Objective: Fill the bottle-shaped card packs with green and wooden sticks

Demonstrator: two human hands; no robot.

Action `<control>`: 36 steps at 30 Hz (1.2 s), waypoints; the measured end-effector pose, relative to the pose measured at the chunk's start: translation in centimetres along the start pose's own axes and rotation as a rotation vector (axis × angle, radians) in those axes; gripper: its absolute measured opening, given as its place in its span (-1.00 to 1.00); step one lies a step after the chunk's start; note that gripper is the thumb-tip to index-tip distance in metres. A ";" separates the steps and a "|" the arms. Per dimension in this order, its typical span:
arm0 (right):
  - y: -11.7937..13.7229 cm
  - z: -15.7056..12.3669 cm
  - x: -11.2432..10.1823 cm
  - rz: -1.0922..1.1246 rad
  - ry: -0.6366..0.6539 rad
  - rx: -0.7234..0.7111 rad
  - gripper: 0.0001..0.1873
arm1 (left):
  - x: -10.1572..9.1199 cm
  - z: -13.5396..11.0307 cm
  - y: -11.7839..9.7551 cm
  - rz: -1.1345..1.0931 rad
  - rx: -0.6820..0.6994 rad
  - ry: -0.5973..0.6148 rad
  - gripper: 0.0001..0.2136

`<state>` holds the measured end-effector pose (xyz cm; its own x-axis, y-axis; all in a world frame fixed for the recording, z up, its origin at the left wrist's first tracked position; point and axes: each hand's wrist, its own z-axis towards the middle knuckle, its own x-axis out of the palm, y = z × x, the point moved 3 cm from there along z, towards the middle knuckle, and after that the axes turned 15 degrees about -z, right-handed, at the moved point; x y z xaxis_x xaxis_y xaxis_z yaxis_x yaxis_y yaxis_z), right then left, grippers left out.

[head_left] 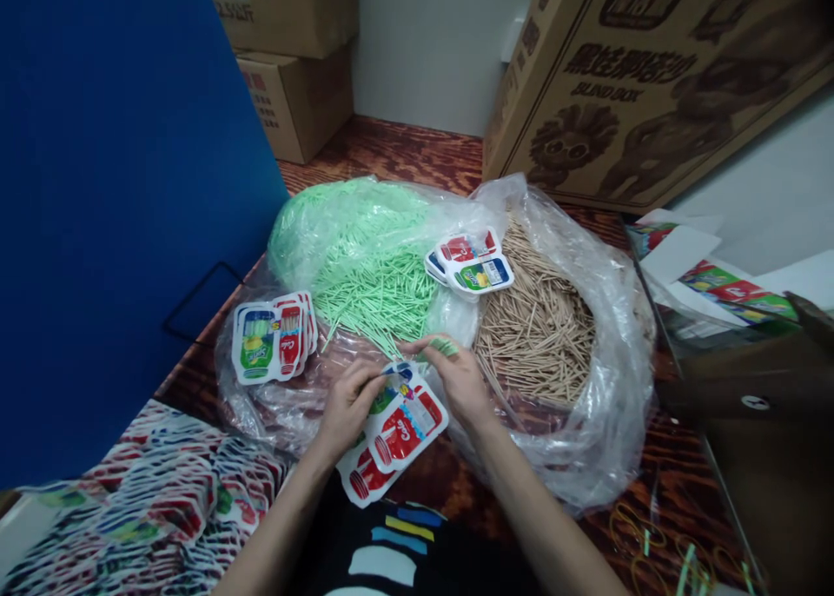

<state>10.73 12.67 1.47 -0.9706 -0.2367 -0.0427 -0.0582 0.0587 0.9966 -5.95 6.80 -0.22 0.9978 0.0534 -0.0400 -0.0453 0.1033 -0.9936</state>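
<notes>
Head view: packets (409,429) pinched by the left hand (350,405) are best held steady while green sticks (445,346) beside that grip are kept bunched by the right hand (464,382).

We tag the held packets (407,431) at the bench's near edge: red fronts, white borders, some blue. Left-edge packet stack (264,344): green and red, blue tops, white outlines. Near-left-corner packet pile (162,509): wavy stripes of white, red, dark blue, some green. Green sticks (374,288): plain mint. Second stick heap (540,335), toward the right edge: plain tan. Bench (423,146): reddish brown, dark wood grain. We log the panel (130,196) along the left edge as solid blue; far-edge carton (521,135) brown, dark-brown print; near-right-corner bands (653,544) yellow.
</notes>
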 end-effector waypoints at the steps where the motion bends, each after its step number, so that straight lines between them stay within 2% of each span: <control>1: 0.6 0.2 -0.5 0.107 -0.009 0.026 -0.87 | 0.5 0.3 -0.1 -0.027 -0.004 0.021 -0.84; 3: 1.6 0.4 -1.3 0.287 -0.004 0.084 -0.86 | 1.6 0.8 -0.3 -0.080 -0.026 0.058 -0.82; 6: 2.3 0.6 -1.9 0.365 0.033 0.173 -0.83 | 2.8 1.2 -0.1 -0.158 -0.101 0.090 -0.79; 11: 2.0 -0.1 -2.0 0.300 0.051 0.246 -0.79 | 3.7 0.7 1.3 -0.268 -0.234 0.074 -0.78; 16: 2.5 -1.2 -1.7 0.097 0.279 0.239 -0.73 | 4.0 0.5 1.7 -0.323 -0.178 0.009 -0.82; 18: 3.0 -1.6 -2.2 -0.033 0.258 0.193 -0.66 | 4.1 0.7 1.5 -0.331 -0.153 -0.008 -0.82; 20: 3.7 -2.0 -3.0 -0.182 0.177 0.097 -0.63 | 4.1 0.9 1.1 -0.325 -0.137 -0.025 -0.82; 22: 4.5 -2.5 -3.5 -0.350 0.134 -0.005 -0.67 | 4.1 1.0 0.8 -0.332 -0.122 -0.033 -0.83; 26: 5.1 -3.4 -3.2 -0.680 0.134 -0.173 -0.74 | 4.5 1.0 0.5 -0.376 -0.102 -0.041 -0.84; 32: 4.3 -3.6 -3.0 -0.742 0.125 -0.227 -0.72 | 4.7 0.7 1.0 -0.442 -0.191 -0.069 -0.84; 34: 4.4 -3.9 -3.1 -0.744 0.101 -0.242 -0.72 | 4.4 0.7 0.9 -0.458 -0.267 -0.009 -0.83; 36: 4.8 -4.5 -3.1 -0.733 0.102 -0.274 -0.72 | 4.1 0.7 0.6 -0.451 -0.384 0.160 -0.77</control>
<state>14.55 9.34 6.68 -0.6800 -0.2109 -0.7022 -0.6025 -0.3849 0.6991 -1.88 7.74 -0.88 0.9108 -0.0652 0.4076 0.3742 -0.2863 -0.8820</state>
